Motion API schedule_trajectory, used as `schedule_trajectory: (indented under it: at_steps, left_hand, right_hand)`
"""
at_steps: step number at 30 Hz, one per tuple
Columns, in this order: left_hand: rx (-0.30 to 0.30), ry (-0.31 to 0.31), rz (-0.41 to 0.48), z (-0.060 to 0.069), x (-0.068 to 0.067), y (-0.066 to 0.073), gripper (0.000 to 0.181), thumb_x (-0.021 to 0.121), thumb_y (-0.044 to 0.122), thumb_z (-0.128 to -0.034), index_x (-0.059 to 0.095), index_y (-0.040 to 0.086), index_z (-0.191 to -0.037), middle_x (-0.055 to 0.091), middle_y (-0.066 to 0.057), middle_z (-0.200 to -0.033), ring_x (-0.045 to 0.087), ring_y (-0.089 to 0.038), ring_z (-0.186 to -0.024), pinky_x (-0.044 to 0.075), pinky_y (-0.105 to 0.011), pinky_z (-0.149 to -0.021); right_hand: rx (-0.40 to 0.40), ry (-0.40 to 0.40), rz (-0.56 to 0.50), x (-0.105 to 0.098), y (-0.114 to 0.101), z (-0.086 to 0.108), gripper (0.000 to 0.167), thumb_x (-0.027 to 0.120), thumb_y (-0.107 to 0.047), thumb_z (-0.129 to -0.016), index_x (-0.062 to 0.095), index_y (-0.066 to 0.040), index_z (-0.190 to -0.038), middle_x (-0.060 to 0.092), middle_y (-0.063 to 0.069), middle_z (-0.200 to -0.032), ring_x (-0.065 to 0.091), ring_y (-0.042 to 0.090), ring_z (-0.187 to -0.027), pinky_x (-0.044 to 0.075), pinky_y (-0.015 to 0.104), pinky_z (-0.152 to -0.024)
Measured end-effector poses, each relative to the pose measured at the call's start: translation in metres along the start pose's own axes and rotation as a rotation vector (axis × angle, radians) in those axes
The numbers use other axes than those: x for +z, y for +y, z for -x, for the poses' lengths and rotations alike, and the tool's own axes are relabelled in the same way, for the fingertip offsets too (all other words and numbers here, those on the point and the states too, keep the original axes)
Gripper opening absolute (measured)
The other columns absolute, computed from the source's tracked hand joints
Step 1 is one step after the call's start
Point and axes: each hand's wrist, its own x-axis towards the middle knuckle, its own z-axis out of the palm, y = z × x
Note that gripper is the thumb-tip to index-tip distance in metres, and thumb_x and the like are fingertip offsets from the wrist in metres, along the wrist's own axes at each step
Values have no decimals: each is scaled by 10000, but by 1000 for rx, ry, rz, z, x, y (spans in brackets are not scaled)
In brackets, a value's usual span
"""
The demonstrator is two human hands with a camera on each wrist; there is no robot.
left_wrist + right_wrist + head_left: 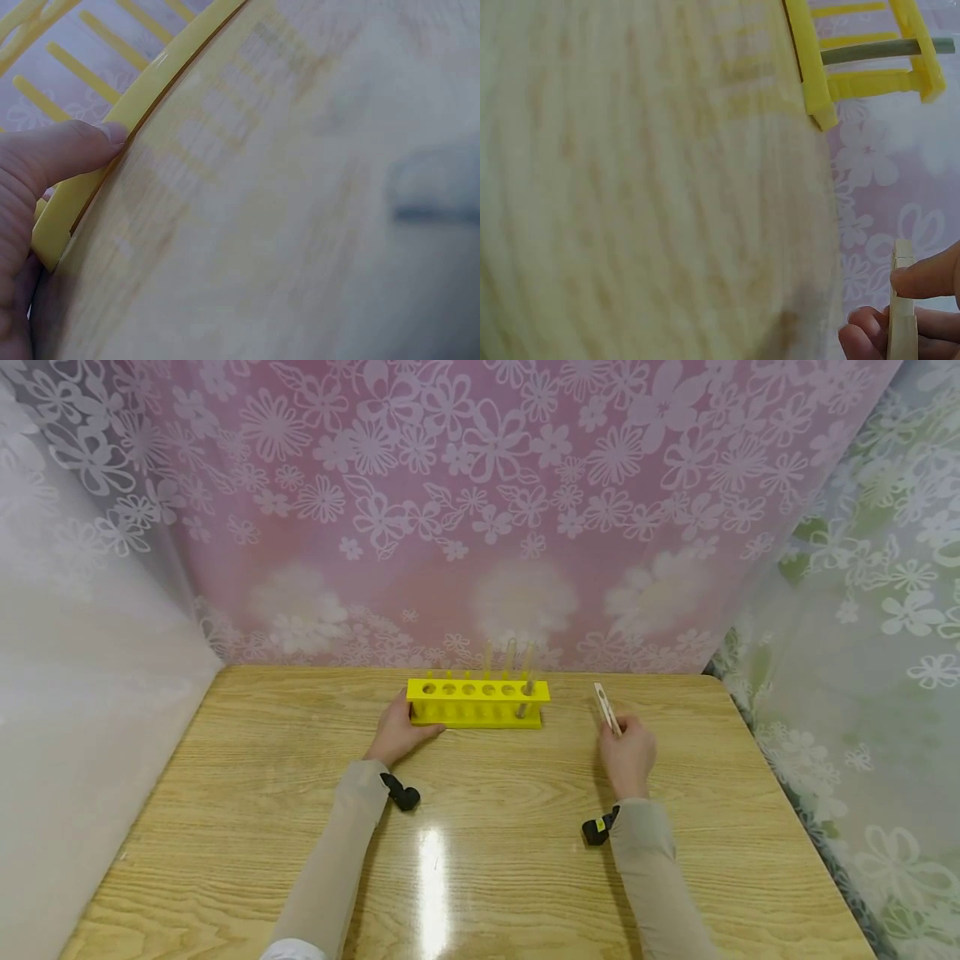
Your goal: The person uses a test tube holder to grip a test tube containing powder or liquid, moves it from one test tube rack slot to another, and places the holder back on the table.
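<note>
A yellow test tube rack [477,723] stands near the back of the table. My left hand [397,731] grips its left end; in the left wrist view the thumb [82,146] presses on the base's front edge while the other fingers are mostly hidden. Farther right, my right hand [628,756] holds a pale wooden test tube holder [606,706], its far end pointing up and away. In the right wrist view, thumb and fingers pinch this holder [904,307]. A greyish tube [870,51] stands in the rack's rightmost hole. Clear glass tubes [511,653] rise behind the right half.
The wood-grain table [510,860] carries a bright glare streak at its front middle. A pink flowered curtain [450,527] hangs along the back edge, with pale sheets at both sides. Each wrist wears a small black camera [406,797].
</note>
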Motion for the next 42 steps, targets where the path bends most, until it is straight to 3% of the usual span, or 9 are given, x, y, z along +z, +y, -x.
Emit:
schedule_trajectory:
  at_steps: [11, 24, 42]
  left_hand:
    - [8, 0, 7, 0, -2, 2, 803, 883, 305, -753, 442, 142, -1403, 575, -110, -1270, 566, -284, -1150, 445, -483, -1011]
    - [23, 4, -24, -2, -2, -1, 833, 875, 337, -749, 435, 95, -1412, 570, -149, -1301, 558, -323, -1184, 432, -500, -1026]
    - [11, 1, -27, -1, 0, -2, 832, 876, 350, -748, 435, 108, -1411, 584, -143, -1270, 572, -312, -1153, 449, -492, -1007]
  right_hand:
    - [51, -22, -15, 6, 15, 0, 258, 643, -149, -924, 715, 78, -1022, 682, 253, -928, 614, 399, -842, 487, 483, -709]
    - [132, -50, -79, 7, 23, -6, 241, 649, -96, -917, 684, 119, -1020, 527, 246, -1080, 504, 413, -982, 426, 554, -855]
    - [115, -31, -146, 13, 32, -2, 242, 661, -94, -938, 652, 82, -1105, 467, 223, -1102, 462, 358, -973, 393, 444, -810]
